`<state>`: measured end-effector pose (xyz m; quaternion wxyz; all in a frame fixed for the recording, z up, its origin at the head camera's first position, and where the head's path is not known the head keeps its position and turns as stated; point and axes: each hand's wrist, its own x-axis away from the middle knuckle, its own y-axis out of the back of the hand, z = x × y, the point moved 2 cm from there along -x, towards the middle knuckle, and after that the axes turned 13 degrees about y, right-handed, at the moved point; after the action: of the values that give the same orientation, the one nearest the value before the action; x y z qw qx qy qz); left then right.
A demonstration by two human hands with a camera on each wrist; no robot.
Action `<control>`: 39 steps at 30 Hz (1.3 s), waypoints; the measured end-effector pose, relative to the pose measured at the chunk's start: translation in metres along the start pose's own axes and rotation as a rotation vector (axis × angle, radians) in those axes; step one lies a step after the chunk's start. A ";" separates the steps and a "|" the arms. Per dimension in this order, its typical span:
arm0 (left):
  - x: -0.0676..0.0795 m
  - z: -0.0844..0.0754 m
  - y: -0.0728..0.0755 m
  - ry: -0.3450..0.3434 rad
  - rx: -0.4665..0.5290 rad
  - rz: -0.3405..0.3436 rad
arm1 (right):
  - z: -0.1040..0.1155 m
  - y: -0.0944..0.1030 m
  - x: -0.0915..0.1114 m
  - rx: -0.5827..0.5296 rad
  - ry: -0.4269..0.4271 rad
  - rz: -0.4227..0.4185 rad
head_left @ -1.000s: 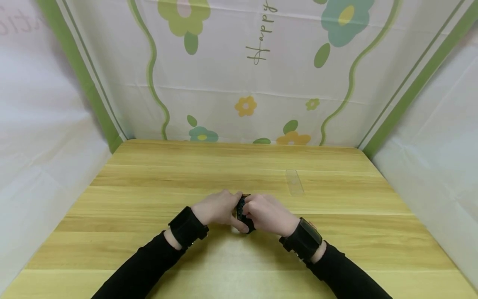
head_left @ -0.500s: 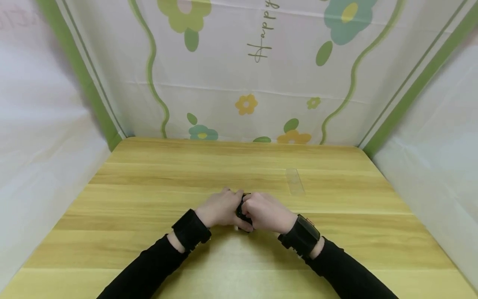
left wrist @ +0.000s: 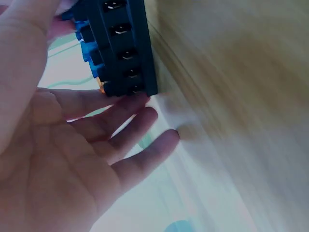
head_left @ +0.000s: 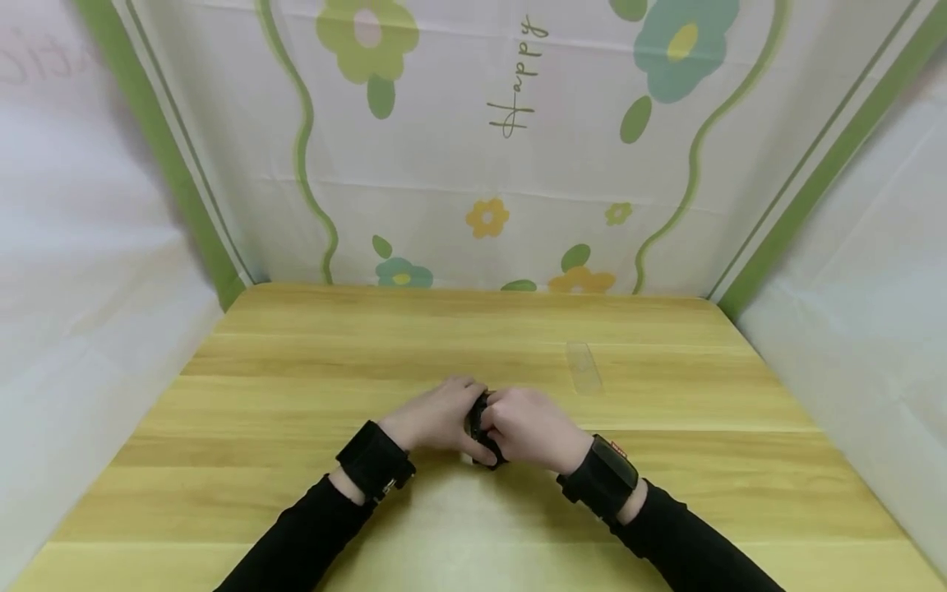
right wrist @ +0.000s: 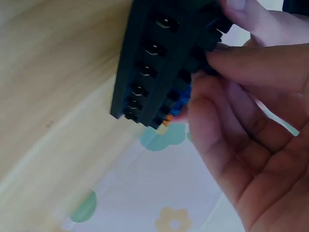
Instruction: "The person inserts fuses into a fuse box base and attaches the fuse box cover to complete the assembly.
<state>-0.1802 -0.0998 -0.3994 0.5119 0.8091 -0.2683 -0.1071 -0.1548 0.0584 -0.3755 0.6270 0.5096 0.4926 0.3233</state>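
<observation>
A black terminal block [head_left: 477, 415] with a row of square metal-lined openings stands on the table between both hands; blue and orange parts show along its far side in the wrist views. My left hand [head_left: 440, 418] holds it between thumb and forefinger at its two ends, the other fingers [left wrist: 145, 162] extended past it. My right hand [head_left: 534, 427] has curled fingers, and its thumb [right wrist: 260, 65] and forefinger pinch at the block's toothed edge. Exactly what they pinch is hidden. The openings [right wrist: 147, 71] face toward me.
A clear flat rectangular strip [head_left: 584, 367] lies on the wooden table [head_left: 296, 353] behind and right of the hands. Something small and white [head_left: 467, 458] shows beside the near end of the block. Printed cloth [head_left: 444, 148] walls the back and sides.
Both hands keep their places on the terminal block, with only small shifts of the fingers and wrists. The head view tilts slightly.
</observation>
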 end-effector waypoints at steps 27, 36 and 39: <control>-0.001 0.005 0.001 0.013 0.104 0.031 | -0.014 0.015 -0.023 -0.304 -0.028 0.236; 0.001 0.004 0.000 0.011 0.097 0.022 | -0.011 0.013 -0.024 -0.247 -0.039 0.300; 0.001 0.004 0.001 -0.012 0.084 0.016 | -0.009 0.012 -0.022 -0.209 -0.043 0.299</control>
<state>-0.1817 -0.1032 -0.3999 0.4765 0.8272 -0.2819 -0.0963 -0.1690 0.0443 -0.3578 0.6321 0.5160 0.3614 0.4512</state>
